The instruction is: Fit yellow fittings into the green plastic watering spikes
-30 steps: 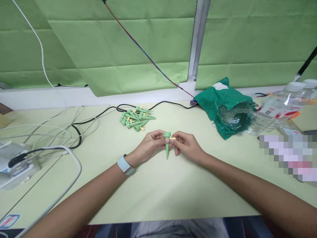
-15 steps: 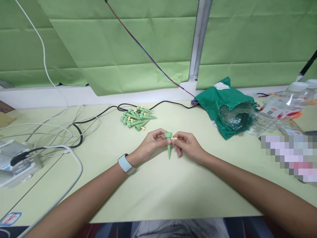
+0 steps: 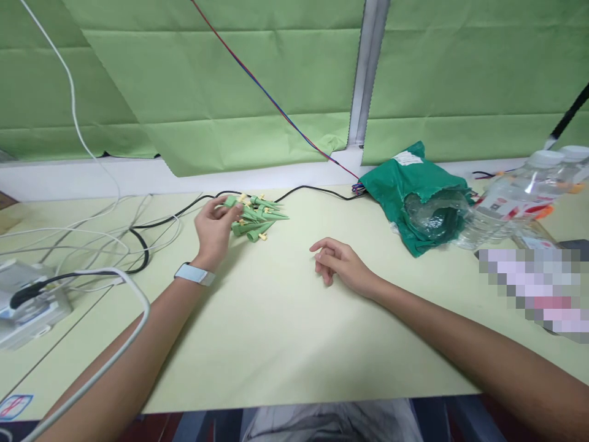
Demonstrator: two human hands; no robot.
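My left hand (image 3: 214, 228) is over the far edge of a pile of green plastic watering spikes (image 3: 257, 218) with small cream-coloured parts, and its fingertips touch the pile. A spike (image 3: 230, 201) lies by those fingers, but I cannot tell whether the hand grips it. A white smartwatch (image 3: 194, 274) sits on that wrist. My right hand (image 3: 338, 264) rests on the pale green table (image 3: 294, 344) to the right of the pile. Its fingers are loosely curled, and nothing is in them.
Black and white cables (image 3: 99, 245) run across the table's left side, near a grey device (image 3: 32, 304). A green bag (image 3: 416, 196) with clear plastic stands to the right, beside plastic bottles (image 3: 515, 205). A pixelated patch (image 3: 534, 288) covers the right side.
My hands have parted. The left hand has moved from the middle to the pile, and the right hand has let go. No spike stands between them now.
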